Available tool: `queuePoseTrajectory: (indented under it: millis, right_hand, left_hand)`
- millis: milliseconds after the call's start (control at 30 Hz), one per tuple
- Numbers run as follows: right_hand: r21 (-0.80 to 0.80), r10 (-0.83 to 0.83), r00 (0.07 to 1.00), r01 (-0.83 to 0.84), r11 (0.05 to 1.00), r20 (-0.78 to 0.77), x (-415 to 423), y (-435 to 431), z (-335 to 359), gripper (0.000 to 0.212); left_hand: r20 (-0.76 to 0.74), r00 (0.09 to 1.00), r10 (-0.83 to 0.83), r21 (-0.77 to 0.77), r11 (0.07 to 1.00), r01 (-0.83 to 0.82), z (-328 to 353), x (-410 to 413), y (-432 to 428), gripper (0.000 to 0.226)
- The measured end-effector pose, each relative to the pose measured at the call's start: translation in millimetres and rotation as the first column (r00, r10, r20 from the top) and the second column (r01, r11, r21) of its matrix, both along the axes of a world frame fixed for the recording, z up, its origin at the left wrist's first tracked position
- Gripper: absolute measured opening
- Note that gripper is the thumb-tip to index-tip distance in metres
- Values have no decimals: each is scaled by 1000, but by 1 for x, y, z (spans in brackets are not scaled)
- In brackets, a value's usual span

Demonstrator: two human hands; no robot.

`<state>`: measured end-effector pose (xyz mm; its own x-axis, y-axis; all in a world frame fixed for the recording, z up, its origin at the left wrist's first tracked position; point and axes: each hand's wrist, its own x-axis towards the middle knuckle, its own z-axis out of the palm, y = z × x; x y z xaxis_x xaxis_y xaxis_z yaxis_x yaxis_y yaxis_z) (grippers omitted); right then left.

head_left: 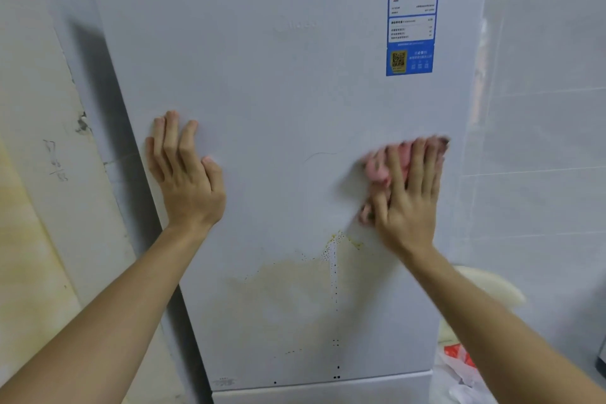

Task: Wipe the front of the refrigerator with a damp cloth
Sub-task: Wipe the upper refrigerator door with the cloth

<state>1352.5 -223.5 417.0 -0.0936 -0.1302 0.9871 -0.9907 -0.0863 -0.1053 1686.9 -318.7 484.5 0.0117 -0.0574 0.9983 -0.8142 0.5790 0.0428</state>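
Pink cloth [380, 170] sits bunched against the white refrigerator door [278, 92], at about 3 o'clock from the door's centre, close to its right edge. Cloth is blurred, so its folds are hard to read. Right hand [406, 203] lies over it, fingers [418, 167] spread and mostly straight, pressing the cloth flat to the panel. Pink shows between the fingers and past the thumb side at 9 o'clock of the hand. Left hand [187, 180] is at 9 o'clock on the door, well apart from the cloth. Its palm is flat on the panel, fingers straight and close together, holding nothing. Both forearms are bare and come up from the bottom corners.

Yellowish stain [295, 285] with small dark specks spreads over the door at 6 o'clock, just below the right wrist. Thin curved hairline mark [319, 154] lies between the hands. Blue energy label [412, 10] with QR codes is stuck at 1 o'clock, near the top right corner. Second door panel [321, 393] starts just under the upper one.

Stained, chipped wall [29, 207] stands at 9 o'clock of the fridge, pale tiled wall [541, 108] at 3 o'clock. Red-and-white plastic bag [459, 361] lies at 5 o'clock, beside the fridge.
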Motion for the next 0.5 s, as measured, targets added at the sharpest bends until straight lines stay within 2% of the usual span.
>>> queuePoseTrajectory:
  millis: [67,133,267,400,500]
  right_hand:
    - [76,2,997,5,997,-83,6,4,-35,64]
    - [98,-4,993,16,995,-115,4,7,-40,65]
    - [33,8,986,-2,999,-164,-6,7,20,60]
    - [-91,-36,997,29,995,-73,-7,-5,136,58]
    - [-127,-60,994,71,989,87,14,-14,174,60]
  left_hand:
    - [3,1000,-3,1,1000,3,0,1,-1,57]
    - [7,1000,-5,6,1000,4,-1,2,-2,57]
    - [20,1000,-18,19,1000,17,1,4,1,56]
    - [23,999,-28,41,999,27,1,6,4,55]
    - [45,999,-23,51,998,21,2,8,6,54]
